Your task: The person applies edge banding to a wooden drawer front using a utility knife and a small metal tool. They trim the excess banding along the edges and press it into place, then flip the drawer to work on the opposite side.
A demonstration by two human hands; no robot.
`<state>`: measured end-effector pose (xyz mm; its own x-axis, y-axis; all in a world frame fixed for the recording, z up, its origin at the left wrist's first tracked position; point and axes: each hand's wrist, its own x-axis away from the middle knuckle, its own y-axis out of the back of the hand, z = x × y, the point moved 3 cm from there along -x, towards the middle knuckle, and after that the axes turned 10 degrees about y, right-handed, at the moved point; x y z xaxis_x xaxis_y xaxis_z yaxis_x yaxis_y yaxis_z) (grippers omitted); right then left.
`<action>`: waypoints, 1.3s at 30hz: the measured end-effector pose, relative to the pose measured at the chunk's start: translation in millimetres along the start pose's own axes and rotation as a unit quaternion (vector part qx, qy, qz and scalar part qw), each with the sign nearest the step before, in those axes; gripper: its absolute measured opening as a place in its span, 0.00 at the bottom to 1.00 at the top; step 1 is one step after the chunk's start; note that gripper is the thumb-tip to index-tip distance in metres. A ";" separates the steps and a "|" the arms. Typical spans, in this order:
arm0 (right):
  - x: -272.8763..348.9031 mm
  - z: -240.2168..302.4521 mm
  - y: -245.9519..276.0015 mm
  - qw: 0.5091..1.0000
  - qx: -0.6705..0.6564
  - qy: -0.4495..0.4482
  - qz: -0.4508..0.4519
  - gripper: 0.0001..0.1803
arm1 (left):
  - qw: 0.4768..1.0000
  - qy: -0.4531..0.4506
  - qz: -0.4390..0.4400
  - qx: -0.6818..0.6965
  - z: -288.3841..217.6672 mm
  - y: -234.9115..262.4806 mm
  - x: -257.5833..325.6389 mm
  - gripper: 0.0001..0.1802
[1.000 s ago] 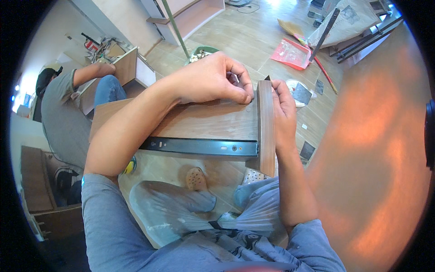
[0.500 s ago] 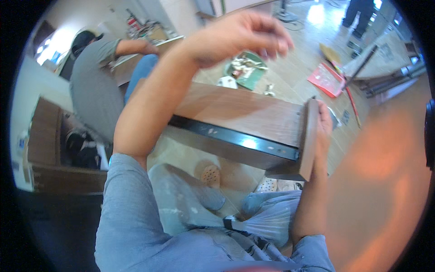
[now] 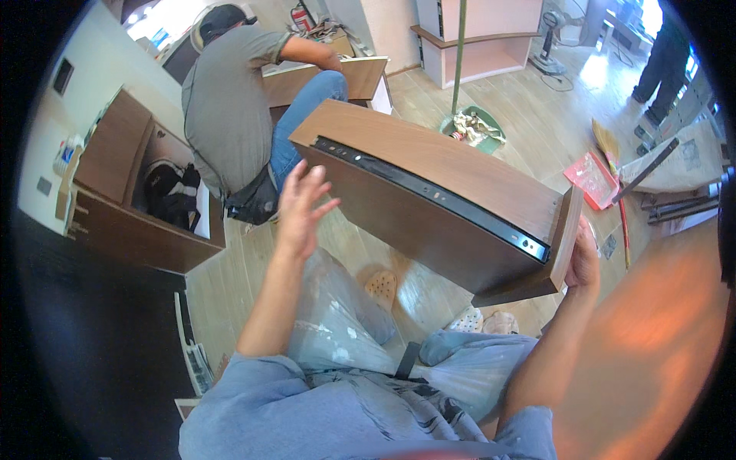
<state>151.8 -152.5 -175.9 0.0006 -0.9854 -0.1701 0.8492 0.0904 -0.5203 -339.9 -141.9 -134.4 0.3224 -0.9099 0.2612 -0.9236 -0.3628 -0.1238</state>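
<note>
A brown wood-grain drawer (image 3: 414,218) is held up tilted in front of me, its side carrying a long black metal slide rail (image 3: 437,193). My right hand (image 3: 584,257) grips the drawer's front panel (image 3: 566,238) at the right end, with the fingers partly hidden behind it. Near the drawer's far left corner, my left hand (image 3: 303,203) is raised with its fingers spread. It holds nothing, and I cannot tell whether a fingertip touches the drawer.
A co-worker (image 3: 230,100) in a grey shirt bends over a brown cabinet piece (image 3: 360,80). On the floor lie a green dustpan (image 3: 491,123) with scraps, a red dustpan (image 3: 592,178) and a broom (image 3: 606,142). An open brown cabinet (image 3: 138,222) stands left; an orange-brown surface (image 3: 644,330) is right.
My left hand has come back from beyond the drawer to its near left side, fingers now spread. The drawer's left end shows more fully, and the whole view has shifted. My right hand keeps its grip.
</note>
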 end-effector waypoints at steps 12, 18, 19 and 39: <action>42.5 -6.2 -12.6 0.991 0.133 -0.013 0.020 0.48 | 0.998 0.010 0.042 -0.054 -11.8 -59.3 -25.7 0.69; 88.4 -14.7 -56.2 0.992 0.122 0.031 -0.023 0.41 | 0.987 0.018 0.144 -0.065 -12.5 -73.9 -67.4 0.64; 96.0 -18.2 -63.0 0.991 0.127 0.039 -0.026 0.40 | 0.983 0.017 0.171 -0.067 -13.5 -78.5 -73.6 0.64; 160.0 -101.5 -197.0 0.973 0.180 0.147 -0.015 0.23 | 0.981 -0.018 0.189 -0.032 -16.4 -125.9 -141.8 0.24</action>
<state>-69.1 -313.3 -185.5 -0.1335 -0.8981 -0.4189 0.9763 -0.0464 -0.2115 -272.8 36.1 -140.2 -0.0398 -0.9841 0.1732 -0.9895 0.0148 -0.1437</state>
